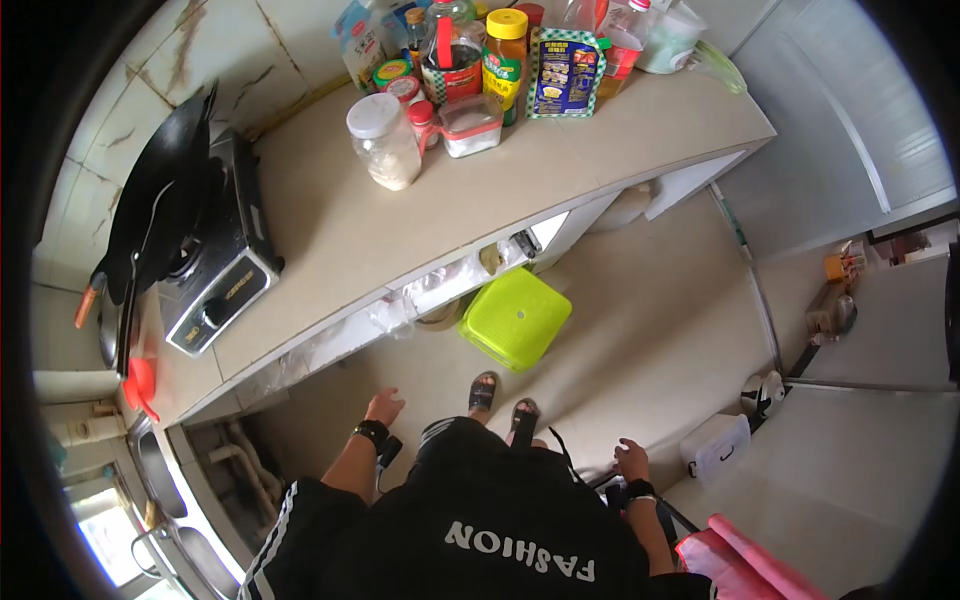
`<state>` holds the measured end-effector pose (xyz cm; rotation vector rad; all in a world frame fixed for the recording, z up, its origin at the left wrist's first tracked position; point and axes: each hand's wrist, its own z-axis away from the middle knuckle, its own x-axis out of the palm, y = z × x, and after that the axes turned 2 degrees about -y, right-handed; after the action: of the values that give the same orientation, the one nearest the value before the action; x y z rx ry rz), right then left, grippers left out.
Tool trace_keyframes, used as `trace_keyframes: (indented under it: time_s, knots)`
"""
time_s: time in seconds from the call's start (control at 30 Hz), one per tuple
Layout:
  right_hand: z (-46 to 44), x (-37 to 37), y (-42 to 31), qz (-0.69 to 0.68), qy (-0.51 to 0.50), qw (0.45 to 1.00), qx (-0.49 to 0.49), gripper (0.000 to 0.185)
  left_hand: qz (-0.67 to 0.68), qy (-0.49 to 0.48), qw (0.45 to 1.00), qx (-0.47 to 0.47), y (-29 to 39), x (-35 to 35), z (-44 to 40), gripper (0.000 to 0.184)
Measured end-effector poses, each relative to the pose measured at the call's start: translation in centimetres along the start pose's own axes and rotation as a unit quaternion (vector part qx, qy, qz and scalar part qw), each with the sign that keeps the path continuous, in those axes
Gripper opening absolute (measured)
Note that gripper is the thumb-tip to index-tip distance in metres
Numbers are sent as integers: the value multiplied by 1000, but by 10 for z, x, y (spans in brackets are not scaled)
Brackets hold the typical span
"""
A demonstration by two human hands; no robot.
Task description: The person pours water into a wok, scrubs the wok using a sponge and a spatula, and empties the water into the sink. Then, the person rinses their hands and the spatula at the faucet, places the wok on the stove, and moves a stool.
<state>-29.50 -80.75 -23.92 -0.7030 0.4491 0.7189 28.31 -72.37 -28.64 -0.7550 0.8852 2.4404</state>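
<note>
My left hand [384, 405] hangs in the air below the counter's front edge, its fingers loosely apart and nothing in it. A black band circles that wrist. On the other side of my body, my right hand [631, 458] hangs low with its fingers partly spread, also holding nothing. It is nearest to a white lidded box [718, 446] by the wall on the right. Between my hands and the counter [330, 235], a bright green plastic stool [518, 318] stands on the floor [640, 320] in front of my feet.
A gas stove [222, 290] with a black wok [160, 210] stands at the counter's left end. Jars, bottles and packets, including a seasoning pouch [566, 75], crowd the back. A sink [160, 475] lies at lower left, pink cloth [735, 560] at lower right.
</note>
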Motion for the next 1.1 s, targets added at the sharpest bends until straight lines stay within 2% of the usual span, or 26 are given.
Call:
trace_keyframes:
  time_s: [0.07, 0.13, 0.17, 0.27, 0.3, 0.4, 0.43, 0.5, 0.57, 0.63, 0.7, 0.73, 0.9, 1.0, 1.03, 1.1]
  knots:
    - [-2, -2, -26, 34, -8, 998, -54, 36, -7, -16, 1000, 1, 3, 0, -1, 47]
    - [-3, -3, -61, 28, -33, 995, -95, 38, -38, -12, 998, 42, -20, 14, -7, 47]
    - [-22, 9, -56, 35, -32, 989, -143, 39, -55, -8, 997, 62, -27, 18, -9, 46]
    - [-64, 37, -77, 90, -51, 965, -239, 43, 76, -49, 995, -38, -1, 2, 25, 46]
    - [-68, 39, -104, 155, -66, 954, -247, 47, 89, -39, 995, -27, 12, -7, 41, 46]
    - [-112, 69, -147, 177, -134, 932, -286, 51, 88, 12, 994, -61, 12, -12, 80, 44]
    - [-131, 84, -155, 181, -135, 929, -292, 51, 87, 29, 994, -56, 1, -8, 91, 44]
    - [-165, 119, -161, 190, -144, 924, -298, 53, -99, -9, 995, -22, -53, 5, 108, 44]
    - [-194, 148, -174, 205, -161, 918, -298, 53, -75, 4, 997, -10, -57, 11, 143, 44]
    - [-215, 164, -198, 224, -190, 916, -273, 53, 66, -16, 963, -260, 25, 3, 161, 42]
    - [-244, 192, -198, 234, -189, 910, -286, 53, 109, -47, 968, -222, -27, 33, 177, 45]
    - [-256, 204, -199, 240, -187, 907, -292, 53, 69, -64, 976, -197, -55, 49, 183, 45]
    - [-310, 246, -204, 292, -198, 894, -277, 45, 157, -94, 929, -322, 46, 48, 162, 45]
    - [-317, 251, -207, 295, -196, 895, -271, 39, 175, -77, 929, -318, 32, 59, 165, 44]
    - [-316, 256, -204, 279, -134, 900, -308, 23, 155, -84, 933, -315, 28, 61, 165, 44]
    - [-339, 280, -192, 286, -147, 892, -318, 27, 115, -96, 940, -308, 21, 61, 168, 43]
